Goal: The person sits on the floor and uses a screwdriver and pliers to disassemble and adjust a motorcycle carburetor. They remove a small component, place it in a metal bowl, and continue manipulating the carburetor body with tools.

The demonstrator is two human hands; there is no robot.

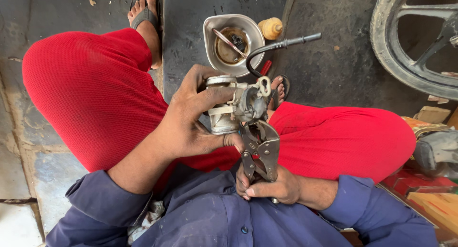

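My left hand (pixel 193 116) grips a grey metal carburetor (pixel 234 104) and holds it up over my lap. A black rubber hose (pixel 276 46) curves up and to the right from the carburetor. My right hand (pixel 269 187) is closed around the handles of steel locking pliers (pixel 260 149). The pliers' jaws reach up to the underside of the carburetor and appear to bite on a part there. I sit low with both knees in red trousers spread wide.
On the dark floor ahead stands a metal bowl (pixel 211 28) with brownish liquid and small parts in it. A small yellow bottle (pixel 270 27) is beside it. A motorcycle wheel (pixel 381 37) stands at the top right. Boxes and clutter (pixel 434 161) lie at the right.
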